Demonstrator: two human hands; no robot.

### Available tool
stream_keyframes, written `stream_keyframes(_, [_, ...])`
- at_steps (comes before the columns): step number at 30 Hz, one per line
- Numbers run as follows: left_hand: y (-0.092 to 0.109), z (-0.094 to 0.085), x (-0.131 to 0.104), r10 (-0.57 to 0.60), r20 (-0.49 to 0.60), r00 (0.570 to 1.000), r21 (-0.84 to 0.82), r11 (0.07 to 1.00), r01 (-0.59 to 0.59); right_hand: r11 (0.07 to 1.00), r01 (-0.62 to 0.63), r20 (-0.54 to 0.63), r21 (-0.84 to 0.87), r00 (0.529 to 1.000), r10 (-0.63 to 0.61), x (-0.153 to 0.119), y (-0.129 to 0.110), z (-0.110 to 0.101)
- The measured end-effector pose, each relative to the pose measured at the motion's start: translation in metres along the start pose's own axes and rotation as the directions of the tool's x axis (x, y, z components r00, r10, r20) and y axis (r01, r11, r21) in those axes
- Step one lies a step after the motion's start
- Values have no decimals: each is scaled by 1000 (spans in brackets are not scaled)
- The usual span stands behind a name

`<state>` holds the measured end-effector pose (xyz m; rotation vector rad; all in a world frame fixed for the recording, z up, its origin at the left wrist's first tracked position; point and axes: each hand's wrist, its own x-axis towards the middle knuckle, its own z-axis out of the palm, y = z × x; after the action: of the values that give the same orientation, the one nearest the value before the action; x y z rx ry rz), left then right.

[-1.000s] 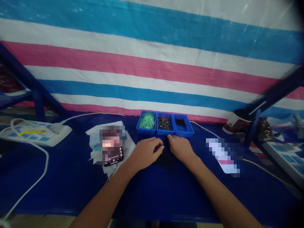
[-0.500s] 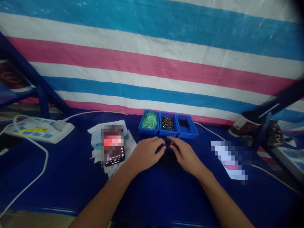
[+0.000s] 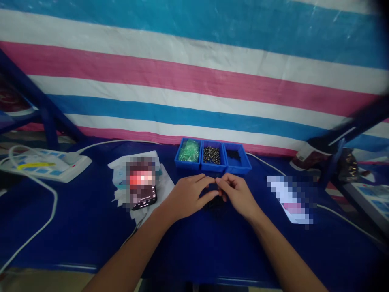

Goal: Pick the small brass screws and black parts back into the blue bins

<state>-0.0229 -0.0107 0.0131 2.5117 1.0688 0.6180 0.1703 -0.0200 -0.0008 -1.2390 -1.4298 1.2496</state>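
My left hand is curled over a dark pile of small black pieces on the blue table. Its fingertips are bent inward, the thumb lying below them. Touching those fingertips is my right hand, its thumb and fingers pinched together. Whatever lies between the fingers is too small and dark to make out. Just beyond the hands stand three joined blue bins: the left bin holds green translucent pieces, the middle one small metal parts, the right one a few black pieces.
A lit phone lies on white paper packaging at the left, beyond it a power strip with white cables. A pale, partly blurred-out device and a dark cup are on the right. Striped sheeting hangs behind.
My hands have come together: the right fingers moved left and closed into a pinch against the left fingertips. The whole view has shifted slightly.
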Motion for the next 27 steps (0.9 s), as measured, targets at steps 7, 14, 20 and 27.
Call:
stream_keyframes(7, [-7,-2,1,-114,-59,992,4,993,115,990,54,-518,-128,848,-113,10,9,-27])
stream_keyframes(14, [-21,1,2,-170,-102,980,106,978,181,793,173,134,-585,984,-117,2,14,-43])
stream_keyframes(20, [-23,3,1,-154,-62,986,107,981,160,737,288,301,-612,946,-119,-2,12,-40])
stream_keyframes(27, [-21,5,1,-142,-40,989,81,986,145,768,342,378,-541,915,-140,-6,5,-23])
